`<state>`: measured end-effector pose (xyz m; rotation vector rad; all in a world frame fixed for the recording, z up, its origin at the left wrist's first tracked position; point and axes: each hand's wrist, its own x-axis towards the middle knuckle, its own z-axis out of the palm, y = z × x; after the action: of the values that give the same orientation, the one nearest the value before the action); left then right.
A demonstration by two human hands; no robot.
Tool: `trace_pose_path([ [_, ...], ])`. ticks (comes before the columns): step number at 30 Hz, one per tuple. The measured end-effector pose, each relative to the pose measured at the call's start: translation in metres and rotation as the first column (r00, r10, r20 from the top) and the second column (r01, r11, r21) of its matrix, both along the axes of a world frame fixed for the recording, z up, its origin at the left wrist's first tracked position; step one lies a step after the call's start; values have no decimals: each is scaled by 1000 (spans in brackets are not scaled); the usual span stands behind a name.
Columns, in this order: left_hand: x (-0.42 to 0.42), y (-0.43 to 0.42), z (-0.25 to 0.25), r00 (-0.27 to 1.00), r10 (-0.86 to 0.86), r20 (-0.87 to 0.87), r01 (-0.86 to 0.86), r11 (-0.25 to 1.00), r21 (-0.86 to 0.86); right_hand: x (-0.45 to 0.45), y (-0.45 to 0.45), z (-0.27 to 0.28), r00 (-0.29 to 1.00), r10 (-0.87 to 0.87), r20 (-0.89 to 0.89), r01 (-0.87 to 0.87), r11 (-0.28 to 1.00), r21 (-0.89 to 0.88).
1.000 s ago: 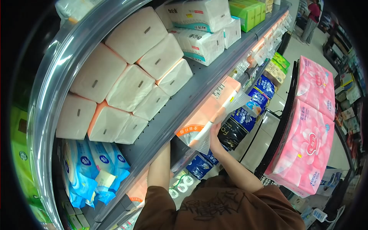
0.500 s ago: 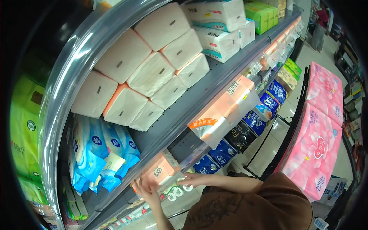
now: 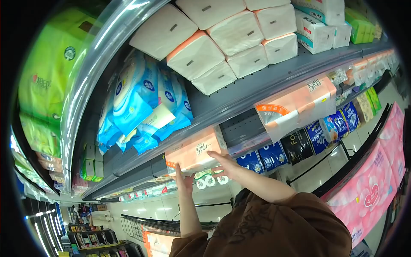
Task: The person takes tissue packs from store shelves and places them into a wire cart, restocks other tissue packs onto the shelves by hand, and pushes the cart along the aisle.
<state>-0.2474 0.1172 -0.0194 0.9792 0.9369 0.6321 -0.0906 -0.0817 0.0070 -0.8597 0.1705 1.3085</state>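
An orange-and-white tissue pack (image 3: 192, 148) sits at shelf height below the front edge of the upper shelf, between my two hands. My left hand (image 3: 184, 182) grips its lower left side, fingers partly hidden beneath it. On the right end, my right hand (image 3: 227, 166) holds on with the thumb over the front face and the other fingers below. Farther right, beyond a gap, another pack of the same orange tissue (image 3: 295, 103) stands in the same row.
Above are blue wet-wipe packs (image 3: 137, 103) and stacked white tissue packs (image 3: 237, 34) on the grey shelf (image 3: 222, 100). Blue and black packs (image 3: 295, 145) line a lower level. Pink tissue bundles (image 3: 364, 197) stand to the right, green packs (image 3: 51, 81) at far left.
The view has swung, so the shelf goods appear farther right. My right hand has come onto the front of the orange tissue pack, and more of the pack's face shows.
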Motion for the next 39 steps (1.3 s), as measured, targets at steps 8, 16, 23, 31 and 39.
trace_pose_path([
  [8,21,-59,7,984,-18,179,18,1000,2,5,-26,14,927,-360,107,371,921,-118],
  [16,66,-111,31,989,-66,129,67,998,-2,6,-81,30,736,-634,237,657,753,-26],
  [23,118,-135,19,997,-58,44,62,993,-97,53,-94,-11,733,-599,323,623,781,33],
  [31,46,-116,-3,964,-166,209,195,973,-124,5,-96,-42,782,-617,93,608,787,103],
  [39,-108,-125,-36,968,-249,-17,247,949,194,-103,-41,-109,954,-52,297,116,972,-203],
])
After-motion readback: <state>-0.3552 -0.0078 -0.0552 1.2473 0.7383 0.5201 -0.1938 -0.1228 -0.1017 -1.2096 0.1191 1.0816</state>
